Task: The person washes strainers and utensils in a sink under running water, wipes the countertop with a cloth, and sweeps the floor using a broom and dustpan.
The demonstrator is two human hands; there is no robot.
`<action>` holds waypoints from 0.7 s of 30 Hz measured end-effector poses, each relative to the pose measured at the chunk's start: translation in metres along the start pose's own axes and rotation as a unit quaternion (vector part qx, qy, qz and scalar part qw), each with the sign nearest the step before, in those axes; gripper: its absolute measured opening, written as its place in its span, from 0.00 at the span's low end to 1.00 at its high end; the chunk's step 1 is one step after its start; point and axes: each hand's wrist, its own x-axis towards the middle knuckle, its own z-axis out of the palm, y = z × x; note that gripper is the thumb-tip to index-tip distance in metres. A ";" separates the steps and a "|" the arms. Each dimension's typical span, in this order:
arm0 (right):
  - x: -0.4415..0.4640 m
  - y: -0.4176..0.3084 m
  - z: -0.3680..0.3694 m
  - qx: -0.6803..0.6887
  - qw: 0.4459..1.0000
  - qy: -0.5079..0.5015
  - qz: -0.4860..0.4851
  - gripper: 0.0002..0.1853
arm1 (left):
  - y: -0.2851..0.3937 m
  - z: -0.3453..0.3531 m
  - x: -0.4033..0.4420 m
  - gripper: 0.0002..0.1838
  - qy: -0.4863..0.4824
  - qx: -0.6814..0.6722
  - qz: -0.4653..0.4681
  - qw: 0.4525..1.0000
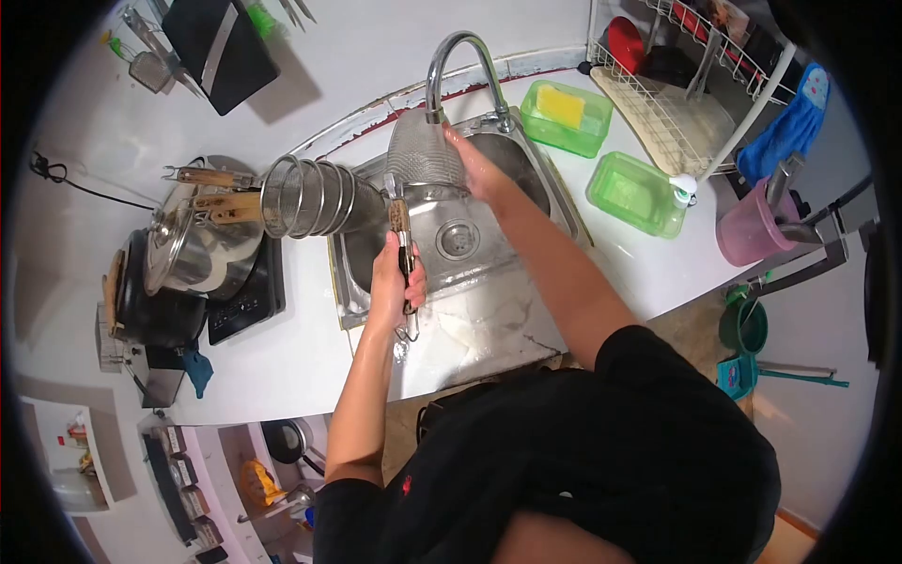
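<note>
A metal mesh strainer [413,148] is tilted over the sink, below the curved faucet [460,39]. My left hand [398,277] is closed around its long handle, which has a wooden section and a dark grip. At the strainer's right side, my right hand [481,171] grips the mesh edge, some of its fingers hidden by the mesh. Beneath lies the stainless steel sink [357,296], its drain [458,240] visible. Left of the strainer, several round metal strainers [315,197] with wooden handles are nested together, reaching over the sink's left edge.
A lidded steel pot [202,254] and a black pot [155,291] stand left. Right of the sink are a green tub [564,136] with a yellow sponge [559,106], another green tub [631,202] with a pump bottle, a dish rack [676,94] and a pink container [747,230].
</note>
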 end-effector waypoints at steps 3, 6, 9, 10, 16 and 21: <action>0.024 0.045 -0.034 -0.102 0.993 0.030 0.049 0.35 | -0.004 -0.012 0.006 0.23 0.028 -0.006 -0.055 0.998; 0.043 0.057 -0.047 -0.434 0.893 0.108 0.055 0.26 | -0.011 -0.028 0.024 0.22 -0.006 -0.060 -0.114 0.992; 0.031 0.033 -0.032 -0.478 0.877 0.047 0.026 0.18 | -0.017 -0.028 0.051 0.18 -0.073 -0.092 -0.127 0.985; 0.026 0.019 -0.020 -0.426 0.905 0.002 0.016 0.17 | -0.021 -0.032 0.071 0.18 -0.085 -0.124 -0.170 0.974; 0.017 -0.034 0.008 -0.211 0.959 -0.058 0.179 0.13 | -0.014 0.020 0.118 0.16 0.015 -0.044 -0.195 0.980; 0.025 -0.035 -0.013 -0.291 0.955 0.037 0.033 0.16 | -0.019 0.013 0.119 0.10 -0.042 0.060 -0.165 0.984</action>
